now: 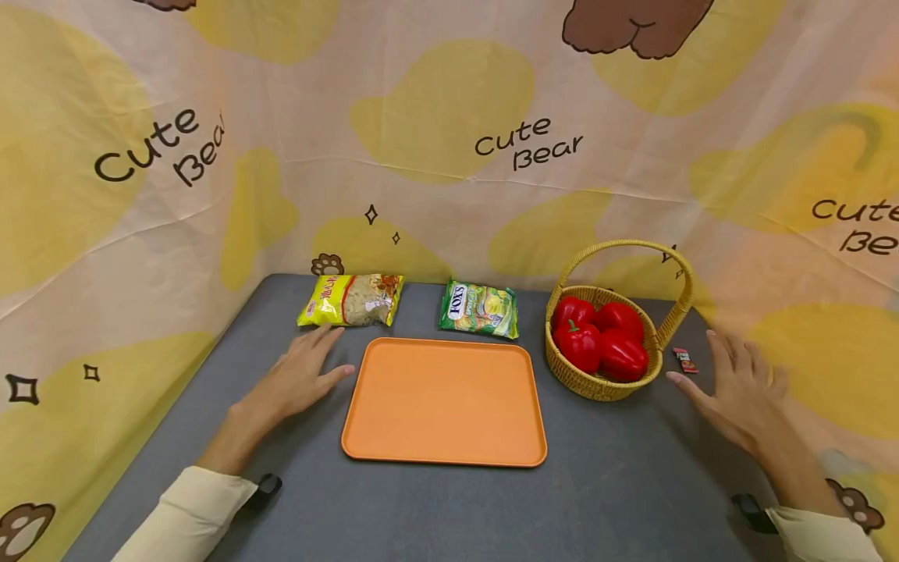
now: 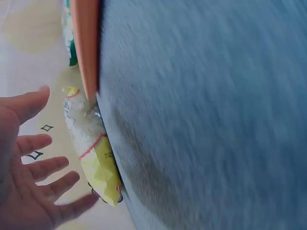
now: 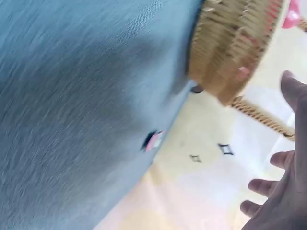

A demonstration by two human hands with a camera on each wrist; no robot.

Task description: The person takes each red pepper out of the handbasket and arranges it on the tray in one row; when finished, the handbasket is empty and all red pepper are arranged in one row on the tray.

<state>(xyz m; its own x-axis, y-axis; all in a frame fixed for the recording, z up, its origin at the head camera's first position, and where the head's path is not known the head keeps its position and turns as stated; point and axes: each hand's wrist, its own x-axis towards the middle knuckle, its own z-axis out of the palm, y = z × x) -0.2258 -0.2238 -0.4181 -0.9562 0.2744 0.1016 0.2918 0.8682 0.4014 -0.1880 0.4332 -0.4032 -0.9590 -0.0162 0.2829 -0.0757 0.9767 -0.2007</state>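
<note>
My left hand (image 1: 298, 375) hovers over the table, fingers spread and holding nothing, between the orange tray (image 1: 444, 402) and the table's left side. Just beyond its fingertips lies a yellow and clear food packet (image 1: 354, 300), seen also in the left wrist view (image 2: 100, 163). On the other side my right hand (image 1: 744, 390) is held up with spread fingers, gripping nothing. Nearest to it are a small red wrapped candy (image 1: 685, 361) and a wicker basket (image 1: 597, 388) with several red bell peppers (image 1: 579, 347). The right wrist view shows the basket (image 3: 230, 52) left of the thumb.
A green Fox's candy bag (image 1: 480, 310) lies behind the tray, near the back edge of the grey table (image 1: 449, 515). The basket's tall handle (image 1: 625, 243) arches upward. A printed cloth (image 1: 435, 117) hangs close around the back and sides.
</note>
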